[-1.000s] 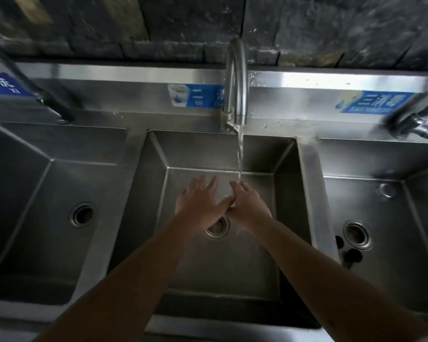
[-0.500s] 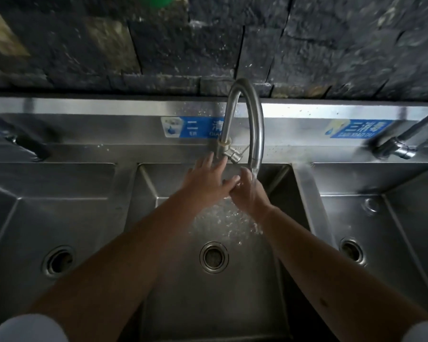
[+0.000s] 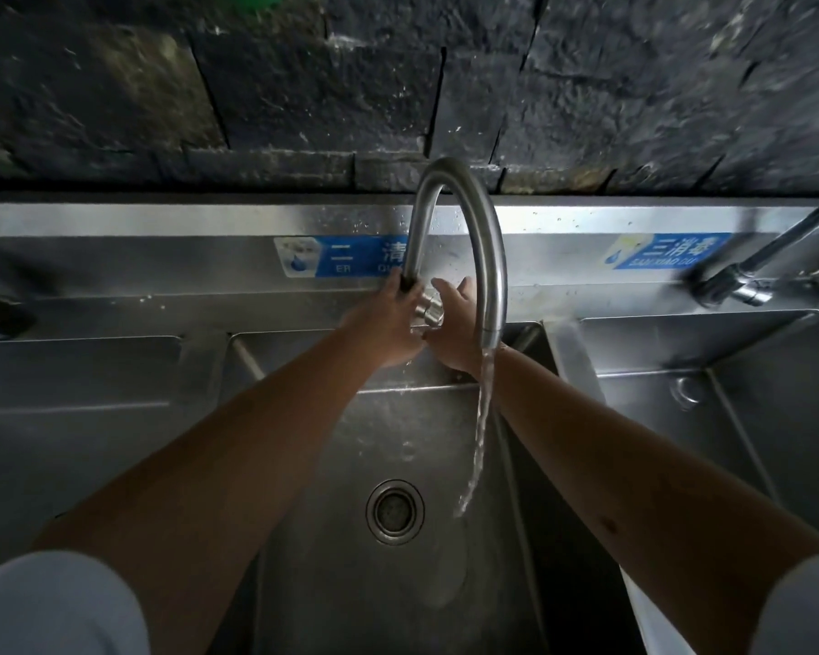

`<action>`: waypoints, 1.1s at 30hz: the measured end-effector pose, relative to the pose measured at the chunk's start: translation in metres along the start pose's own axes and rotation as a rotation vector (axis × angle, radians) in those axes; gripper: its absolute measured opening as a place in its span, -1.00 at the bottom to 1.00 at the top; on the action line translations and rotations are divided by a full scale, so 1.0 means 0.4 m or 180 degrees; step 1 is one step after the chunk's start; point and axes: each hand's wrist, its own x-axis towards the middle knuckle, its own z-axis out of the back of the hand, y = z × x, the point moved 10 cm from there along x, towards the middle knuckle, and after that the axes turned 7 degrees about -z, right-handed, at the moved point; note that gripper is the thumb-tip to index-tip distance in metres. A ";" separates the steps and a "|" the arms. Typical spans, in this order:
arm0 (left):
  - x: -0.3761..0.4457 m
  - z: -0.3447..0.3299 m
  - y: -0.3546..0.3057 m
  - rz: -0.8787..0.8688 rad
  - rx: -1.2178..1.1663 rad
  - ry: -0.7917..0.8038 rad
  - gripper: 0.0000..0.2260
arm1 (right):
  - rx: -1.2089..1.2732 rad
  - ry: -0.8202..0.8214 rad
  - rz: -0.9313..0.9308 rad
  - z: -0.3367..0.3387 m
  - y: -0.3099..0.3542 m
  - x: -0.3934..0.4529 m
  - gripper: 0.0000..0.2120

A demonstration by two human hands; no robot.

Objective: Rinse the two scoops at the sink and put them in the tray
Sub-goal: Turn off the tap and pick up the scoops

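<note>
No scoop and no tray shows in the head view. My left hand [image 3: 387, 323] is wrapped around the base of the curved steel faucet [image 3: 485, 248] at the back of the middle sink basin [image 3: 398, 583]. My right hand [image 3: 455, 319] is at the faucet's round valve handle [image 3: 427, 310], fingers apart and touching it. Water [image 3: 478, 442] runs from the spout down into the middle basin, to the right of the drain [image 3: 394, 512].
A left basin [image 3: 67, 418] and a right basin [image 3: 729, 418] flank the middle one. A second faucet [image 3: 752, 271] stands at the back right. Blue labels [image 3: 667, 250] sit on the steel backsplash below a dark stone wall.
Both hands have moved up out of the water stream to the faucet's base and valve. The head has come closer and lower over the middle basin.
</note>
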 end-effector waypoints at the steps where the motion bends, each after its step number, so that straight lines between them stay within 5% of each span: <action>1: 0.002 -0.001 0.000 -0.0018 -0.0077 -0.0023 -0.19 | -0.0039 -0.0015 0.0039 0.000 0.003 -0.001 -0.45; 8: 0.003 0.007 -0.004 -0.0178 -0.0136 -0.0138 -0.22 | -0.0381 -0.0023 0.0268 -0.008 0.051 -0.012 -0.37; 14: 0.006 0.000 0.011 -0.0063 -0.0211 -0.0138 -0.22 | 0.0232 -0.0021 -0.0071 0.000 0.003 0.020 -0.56; 17: 0.010 -0.006 0.020 -0.0032 -0.0258 -0.0143 -0.21 | 0.0434 0.0229 -0.0192 -0.016 -0.037 0.033 -0.49; 24: 0.027 -0.037 0.018 0.0003 -0.0241 0.0019 -0.14 | -0.0683 0.0524 0.0241 0.021 0.010 -0.014 -0.49; 28: 0.012 -0.013 -0.012 0.0010 -0.0495 0.0033 -0.21 | -0.1127 0.0920 0.0318 0.043 0.047 -0.071 -0.28; 33: -0.102 -0.017 -0.037 0.0268 -0.0535 -0.0022 -0.33 | -0.1144 0.0879 0.0443 0.047 0.044 -0.171 -0.39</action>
